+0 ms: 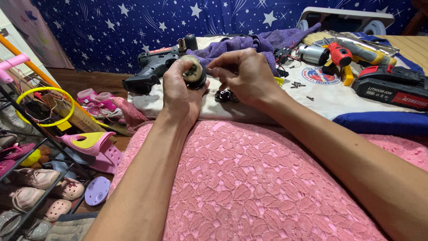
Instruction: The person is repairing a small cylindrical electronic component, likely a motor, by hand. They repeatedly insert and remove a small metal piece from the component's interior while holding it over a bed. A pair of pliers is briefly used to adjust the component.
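My left hand (180,91) grips a small round drill gearbox part (194,72), black with a pale greasy face, held up over the white cloth (332,100). My right hand (244,73) reaches in from the right with thumb and forefinger pinched at the part's edge; whether a small piece sits between those fingertips I cannot tell. A few small black metal parts (224,95) lie on the cloth just under my right hand. An opened black drill housing (151,68) lies behind my left hand.
A purple towel (249,44), a silver motor (313,54), a red and yellow screwdriver tool (352,53), loose screws (298,84) and a black and red battery pack (392,85) lie on the cloth. A shoe rack (31,178) stands at left. Pink lace fabric (249,178) covers my lap.
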